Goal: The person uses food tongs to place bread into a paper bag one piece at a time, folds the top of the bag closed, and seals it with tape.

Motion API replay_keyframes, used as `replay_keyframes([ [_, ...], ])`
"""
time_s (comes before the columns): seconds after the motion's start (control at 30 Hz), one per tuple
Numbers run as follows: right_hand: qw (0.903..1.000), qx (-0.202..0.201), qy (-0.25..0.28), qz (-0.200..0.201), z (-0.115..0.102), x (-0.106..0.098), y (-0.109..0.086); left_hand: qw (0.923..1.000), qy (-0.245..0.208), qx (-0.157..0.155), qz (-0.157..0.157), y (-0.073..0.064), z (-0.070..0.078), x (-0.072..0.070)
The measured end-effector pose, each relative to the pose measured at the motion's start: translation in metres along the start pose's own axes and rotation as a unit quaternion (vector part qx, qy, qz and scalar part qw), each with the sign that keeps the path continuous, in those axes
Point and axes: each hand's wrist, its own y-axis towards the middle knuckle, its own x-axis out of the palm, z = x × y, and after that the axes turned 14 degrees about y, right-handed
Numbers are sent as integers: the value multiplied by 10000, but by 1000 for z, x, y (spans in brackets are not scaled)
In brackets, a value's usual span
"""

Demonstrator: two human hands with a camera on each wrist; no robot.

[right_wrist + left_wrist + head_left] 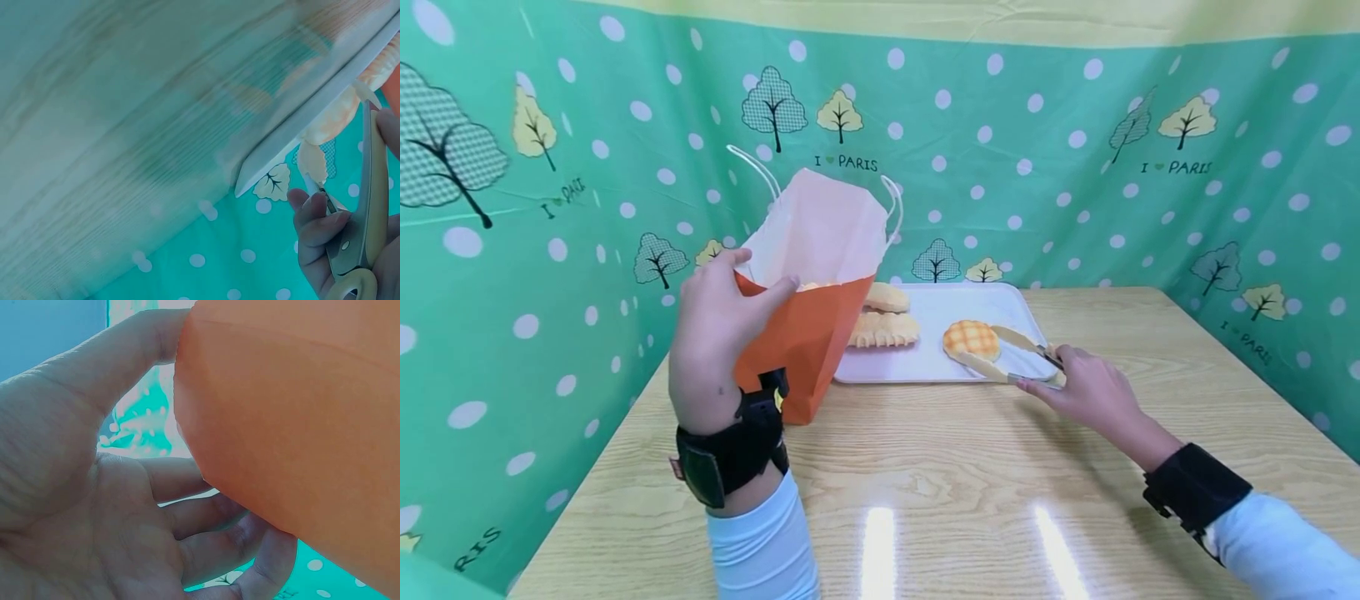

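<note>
My left hand (711,333) holds the rim of an orange paper bag (805,342), which has a white inside and white cord handles. In the left wrist view, the bag's orange side (287,425) lies between thumb and fingers. Something pale shows at the bag's mouth. My right hand (1093,392) grips food tongs (992,367) with beige tips and handles. The tips stand on either side of a round bun (972,340) with a criss-cross top, on a white tray (925,367). Whether both tips touch it, I cannot tell. The right wrist view shows the tongs (365,206) in the curled fingers.
Two longer breads, a smooth one (887,297) and a ridged one (883,329), lie on the tray's left part, partly behind the bag. Beneath everything is a wood-grain table (940,467). A green dotted cloth (1075,183) hangs behind and at the sides.
</note>
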Motion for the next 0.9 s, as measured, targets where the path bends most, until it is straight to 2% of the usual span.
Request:
replay_keyframes([
  [0.37, 9998, -150, -80, 111, -4, -4, 0, 10000, -15, 64, -13, 2, 0, 0],
  [0.57, 9998, -142, 10, 170, -10, -7, 5, 9999, 65, 70, 47, 2, 0, 0],
  [0.77, 9996, -138, -12, 242, -17, -10, 11, 10000, -5, 49, -33, 2, 0, 0],
  [0.9, 9990, -284, 47, 354, -22, -13, 14, 10000, -13, 68, -8, 2, 0, 0],
])
